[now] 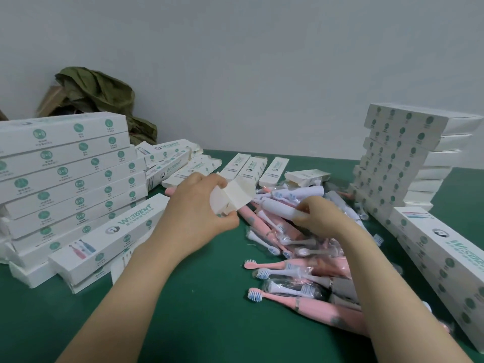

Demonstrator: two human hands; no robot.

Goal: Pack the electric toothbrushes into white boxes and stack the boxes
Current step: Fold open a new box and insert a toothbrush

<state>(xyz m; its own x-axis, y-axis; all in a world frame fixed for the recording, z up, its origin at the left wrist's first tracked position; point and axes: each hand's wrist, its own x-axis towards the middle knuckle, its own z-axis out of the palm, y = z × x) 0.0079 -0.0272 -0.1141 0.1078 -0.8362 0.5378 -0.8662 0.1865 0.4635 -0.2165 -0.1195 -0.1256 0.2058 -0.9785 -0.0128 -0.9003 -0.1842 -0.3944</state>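
Left hand: your left hand (193,213) grips the open end of a white box (233,197); your fingers curl round it, its flaps are splayed, and its mouth faces your other hand
Right hand: your right hand (314,218) pinches a white electric toothbrush (277,209) by the handle, thumb below and fingers above
Toothbrush position: it lies nearly level above the pile; its free end is just at the box mouth, and you cannot tell whether it is inside
Pile: loose toothbrushes (301,260), pink and white, many in clear wrap, are heaped on the green desk (183,297) beneath your right forearm
Left stack (65,174): closed boxes piled high at your left; more lean at its foot
Right stack (398,158): closed boxes piled at your right, long boxes lying before it
Rear: flap-open boxes (251,167) lie side by side behind your hands; an olive cloth bundle (99,95) sits against the wall
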